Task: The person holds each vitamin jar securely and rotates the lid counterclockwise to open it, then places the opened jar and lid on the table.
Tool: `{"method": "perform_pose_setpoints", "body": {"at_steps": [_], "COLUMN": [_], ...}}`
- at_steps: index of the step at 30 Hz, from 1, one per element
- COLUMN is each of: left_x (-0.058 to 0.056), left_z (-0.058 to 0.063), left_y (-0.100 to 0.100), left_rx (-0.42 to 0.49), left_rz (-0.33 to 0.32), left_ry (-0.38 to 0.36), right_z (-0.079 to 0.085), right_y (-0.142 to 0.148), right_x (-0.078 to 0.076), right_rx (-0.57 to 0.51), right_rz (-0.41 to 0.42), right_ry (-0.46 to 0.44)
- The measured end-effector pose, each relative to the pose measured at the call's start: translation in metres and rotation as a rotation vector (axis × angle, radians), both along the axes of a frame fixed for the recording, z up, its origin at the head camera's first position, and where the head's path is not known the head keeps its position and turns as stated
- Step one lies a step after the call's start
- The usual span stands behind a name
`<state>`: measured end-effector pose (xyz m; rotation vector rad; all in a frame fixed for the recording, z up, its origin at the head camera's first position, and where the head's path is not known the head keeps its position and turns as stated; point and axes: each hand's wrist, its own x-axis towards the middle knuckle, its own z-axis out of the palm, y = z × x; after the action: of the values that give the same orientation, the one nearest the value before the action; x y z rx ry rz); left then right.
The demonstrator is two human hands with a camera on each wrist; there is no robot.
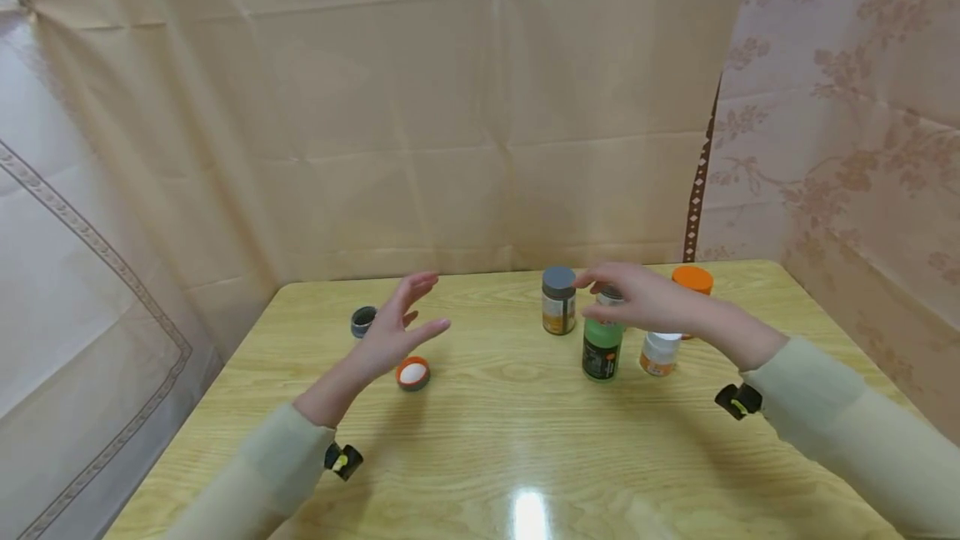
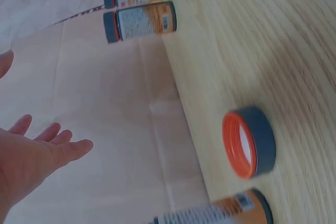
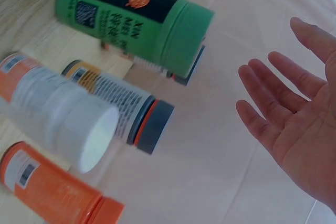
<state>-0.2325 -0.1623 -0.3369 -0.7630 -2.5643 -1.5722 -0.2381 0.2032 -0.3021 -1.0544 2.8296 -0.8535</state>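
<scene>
My left hand (image 1: pixel 386 338) hovers over the left of the table, fingers loosely spread, holding nothing. Below it a dark grey lid with an orange inside (image 1: pixel 413 374) lies inner side up. Just behind is an uncapped jar (image 1: pixel 363 321), whose printed label shows in the left wrist view. On the right, my right hand (image 1: pixel 636 297) hangs in the air above a green bottle (image 1: pixel 602 350), its fingers relaxed and nothing in them. In the right wrist view the green bottle (image 3: pixel 134 22) stands apart from the fingers (image 3: pixel 262 87).
A grey-lidded jar (image 1: pixel 558 307) stands left of the green bottle, with a second grey-lidded jar (image 3: pixel 195 66) partly hidden behind the bottle. To the right are a white bottle (image 1: pixel 660 354) and an orange-capped bottle (image 1: pixel 692 279). A beige curtain (image 1: pixel 450 148) hangs behind the table.
</scene>
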Motion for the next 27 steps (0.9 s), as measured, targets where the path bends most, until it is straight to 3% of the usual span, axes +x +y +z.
{"method": "perform_pose_setpoints", "body": {"at_steps": [10,15,27], "left_x": [-0.012,-0.018,-0.043], "left_z": [-0.011,-0.018,-0.048], "left_y": [0.030,0.045,0.083], "left_rx": [0.034,0.045,0.077], "left_rz": [-0.050,-0.054,-0.044], "left_ry": [-0.030,-0.033,-0.077], "right_z": [-0.007,-0.010,-0.022], "right_y": [0.015,0.022,0.037], "right_x": [0.004,0.007,0.019], "right_rx": [0.019,0.027,0.044], "right_rz": [0.004,-0.032,-0.079], "right_ry": [0.059,0.066,0.113]}}
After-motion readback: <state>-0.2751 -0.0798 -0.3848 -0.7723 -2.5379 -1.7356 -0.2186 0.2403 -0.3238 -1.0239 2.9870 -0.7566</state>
